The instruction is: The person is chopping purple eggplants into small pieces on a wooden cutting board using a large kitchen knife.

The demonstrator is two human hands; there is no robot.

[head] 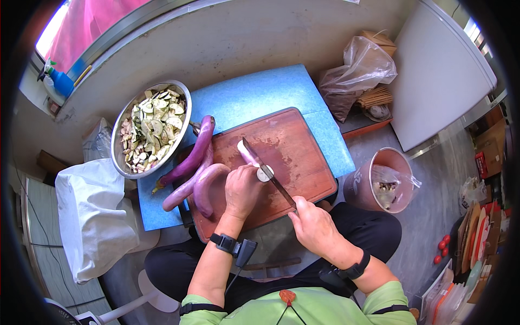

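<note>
A brown cutting board (313, 174) lies tilted before me on a blue-covered table. My left hand (243, 189) is bent over a piece of eggplant (265, 174) whose pale cut face shows; the fingertips hide part of it. My right hand (313, 225) grips a kitchen knife (280, 186) by its handle. The blade slants up to the left, across the eggplant beside my left fingers. Another purple-skinned, pale-fleshed portion (245, 152) shows by the blade's tip; whether it joins the held piece, I cannot tell. Three long purple eggplants (194, 160) rest at the board's left side.
A steel bowl (185, 87) of cut eggplant stands at the table's far left. To the right, a pinkish bucket (357, 185) with a plastic bag inside is on the floor. Filled plastic bags (357, 73) sit by the wall. A cloth-covered object (91, 219) stands at left.
</note>
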